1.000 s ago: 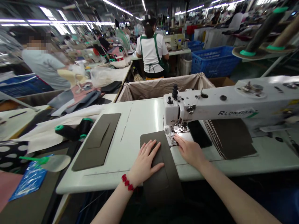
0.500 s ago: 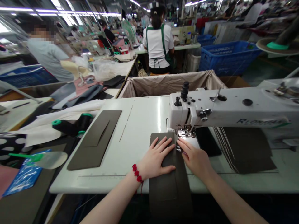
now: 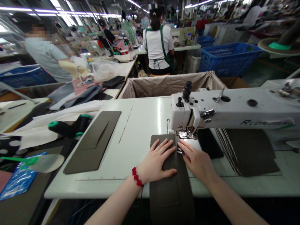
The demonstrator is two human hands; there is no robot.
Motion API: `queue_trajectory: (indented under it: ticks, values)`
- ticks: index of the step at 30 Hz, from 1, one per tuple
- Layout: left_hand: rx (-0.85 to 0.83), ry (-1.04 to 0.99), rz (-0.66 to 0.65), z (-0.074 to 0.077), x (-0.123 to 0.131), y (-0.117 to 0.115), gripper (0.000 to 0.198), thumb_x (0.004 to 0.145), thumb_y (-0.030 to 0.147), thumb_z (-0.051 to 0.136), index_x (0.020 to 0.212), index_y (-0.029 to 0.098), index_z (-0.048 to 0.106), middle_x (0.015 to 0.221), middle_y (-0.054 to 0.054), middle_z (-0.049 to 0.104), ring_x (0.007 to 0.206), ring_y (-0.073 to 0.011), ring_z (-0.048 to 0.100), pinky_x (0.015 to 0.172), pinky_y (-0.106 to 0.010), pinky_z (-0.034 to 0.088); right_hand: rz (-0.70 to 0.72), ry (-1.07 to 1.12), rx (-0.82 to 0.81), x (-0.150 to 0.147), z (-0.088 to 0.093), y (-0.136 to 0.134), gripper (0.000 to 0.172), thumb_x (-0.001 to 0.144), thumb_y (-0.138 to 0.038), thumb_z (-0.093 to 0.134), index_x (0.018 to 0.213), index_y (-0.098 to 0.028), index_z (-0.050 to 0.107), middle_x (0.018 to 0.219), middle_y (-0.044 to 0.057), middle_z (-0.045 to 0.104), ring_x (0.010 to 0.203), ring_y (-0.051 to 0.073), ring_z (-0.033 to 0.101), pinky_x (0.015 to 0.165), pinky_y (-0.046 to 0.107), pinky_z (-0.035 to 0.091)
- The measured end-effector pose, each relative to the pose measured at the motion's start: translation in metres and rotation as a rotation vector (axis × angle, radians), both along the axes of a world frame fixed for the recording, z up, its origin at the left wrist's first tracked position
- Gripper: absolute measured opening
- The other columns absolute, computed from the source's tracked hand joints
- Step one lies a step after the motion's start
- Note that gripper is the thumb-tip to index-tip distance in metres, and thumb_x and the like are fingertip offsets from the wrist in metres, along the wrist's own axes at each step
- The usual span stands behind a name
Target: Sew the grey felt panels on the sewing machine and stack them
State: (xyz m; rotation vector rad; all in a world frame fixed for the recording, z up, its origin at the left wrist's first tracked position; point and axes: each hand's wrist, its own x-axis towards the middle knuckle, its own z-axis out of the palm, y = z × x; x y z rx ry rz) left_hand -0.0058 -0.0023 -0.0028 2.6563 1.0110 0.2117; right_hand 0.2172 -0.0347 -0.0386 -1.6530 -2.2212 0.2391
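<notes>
From where I stand, the worry sits right at the fingertips. The left hand (image 3: 156, 162) lies spread and flat across the dark panel (image 3: 165, 195), pressing it to the desk (image 3: 142, 117) just left of the sewing machine (image 3: 234, 109). The right hand (image 3: 199, 159) has its fingers drawn together around what look like small snips (image 3: 179, 150), most of them hidden in the grip. Their pointed blades face the left hand, close to its fingers. One careless squeeze, or a sideways slip of either hand, could nick a fingertip or cut into the panel's edge, and a cut there would be hard to mend. I cannot tell whether any thread lies between the blades.

The right fingertips are also just in front of the presser foot (image 3: 186, 134); an accidental start of the machine would make that a bad place to linger.

The panel's near end hangs over the front of the desk, so its weight could drag it askew if the left hand's pressure eased. A loose cord dangles from the red bracelet (image 3: 137, 177) beside the panel, and could snag. Over to the right, the stack of panels (image 3: 254, 153) lies clear of the right forearm, though a wide elbow swing might disturb its uneven layers.
</notes>
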Motion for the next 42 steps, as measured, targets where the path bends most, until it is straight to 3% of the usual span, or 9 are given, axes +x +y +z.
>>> queue_trajectory:
  ticks: [18, 28, 42]
  values:
    - [-0.002, -0.045, -0.016, -0.0001, -0.0005, 0.0077, 0.071, 0.082, 0.058, 0.06, 0.143, 0.028, 0.039, 0.153, -0.004, 0.032, 0.142, -0.0284, 0.026, 0.118, -0.05, 0.014, -0.011, -0.021, 0.009, -0.0013, 0.0037, -0.0004, 0.049, 0.089, -0.015, 0.045, 0.135, -0.03, 0.05, 0.143, 0.0, 0.049, 0.101, 0.017, 0.065, 0.077, 0.029, 0.055]
    - [-0.002, -0.141, -0.035, 0.0047, -0.0026, 0.0054, 0.037, 0.091, 0.035, 0.052, 0.127, 0.03, 0.057, 0.136, -0.004, 0.052, 0.128, -0.0256, 0.04, 0.109, -0.044, 0.031, -0.002, -0.009, 0.004, 0.0007, 0.004, -0.0009, 0.048, 0.09, -0.017, 0.045, 0.136, -0.032, 0.048, 0.144, -0.002, 0.047, 0.106, 0.017, 0.063, 0.078, 0.03, 0.055]
    - [0.003, -0.12, 0.018, 0.0044, -0.0023, 0.0051, 0.033, 0.095, 0.034, 0.046, 0.126, 0.03, 0.058, 0.128, -0.006, 0.052, 0.117, -0.0243, 0.045, 0.101, -0.042, 0.035, 0.008, 0.005, 0.018, 0.0013, 0.004, -0.0001, 0.045, 0.091, -0.018, 0.044, 0.135, -0.029, 0.05, 0.142, 0.0, 0.049, 0.109, 0.017, 0.062, 0.078, 0.029, 0.055]
